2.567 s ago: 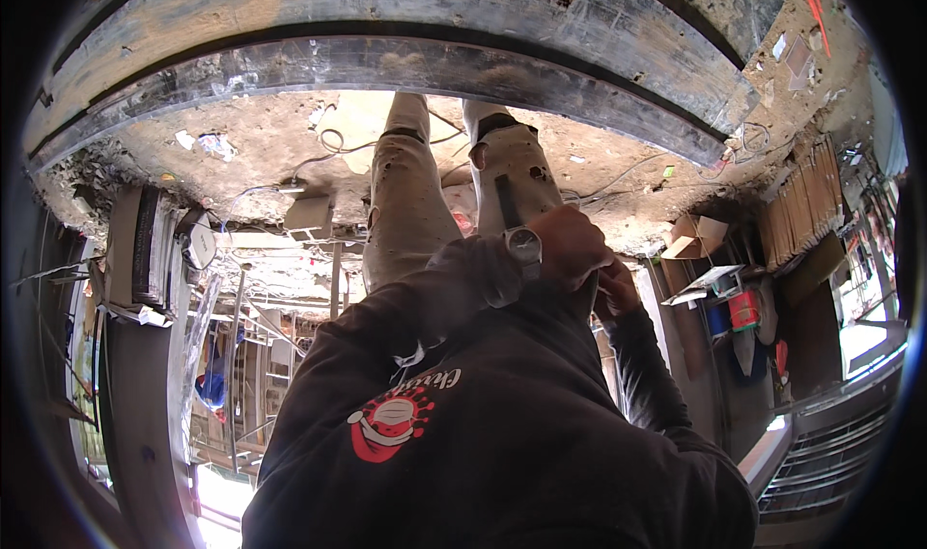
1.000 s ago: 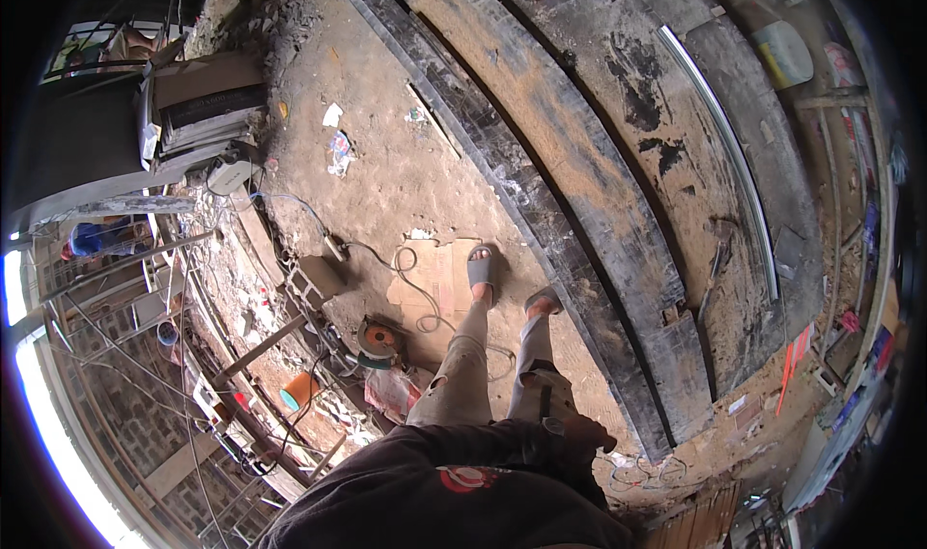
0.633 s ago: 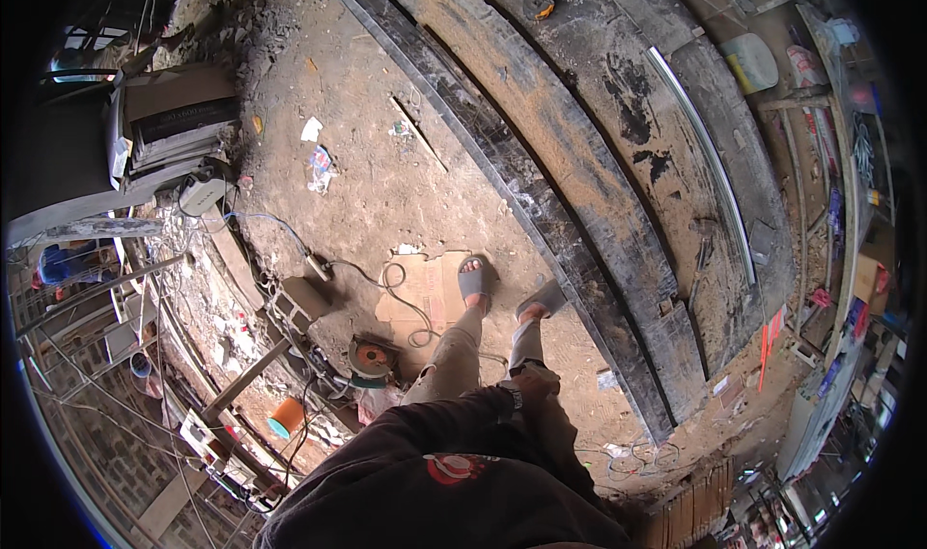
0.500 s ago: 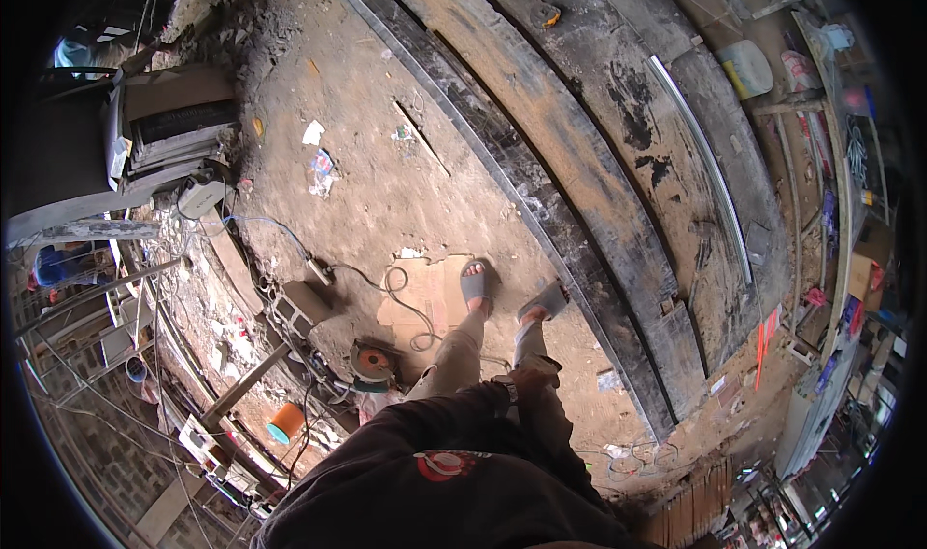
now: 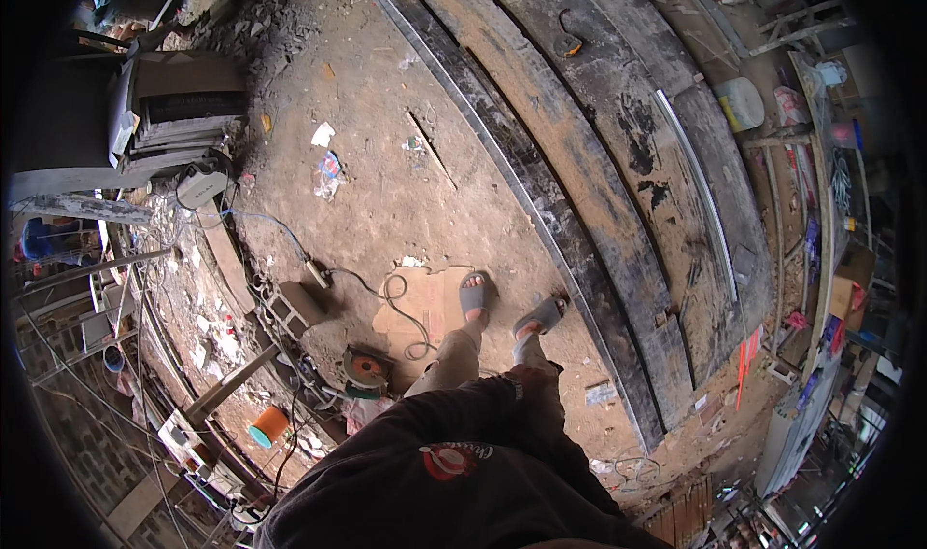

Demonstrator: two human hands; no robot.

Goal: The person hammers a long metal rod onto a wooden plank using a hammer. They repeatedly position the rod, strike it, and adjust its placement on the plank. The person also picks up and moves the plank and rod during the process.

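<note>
While the left hand (image 5: 538,383) was held by the trousers (image 5: 457,356), left of the beam (image 5: 555,221), its grip could not be told, the right hand was hidden, and soft, light cloth was judged best pinched by a fold.

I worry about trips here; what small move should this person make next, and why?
Perhaps shift the left sandal slightly right, toward bare ground: it stands at the right edge of the cardboard, where a cord lies looped.
</note>
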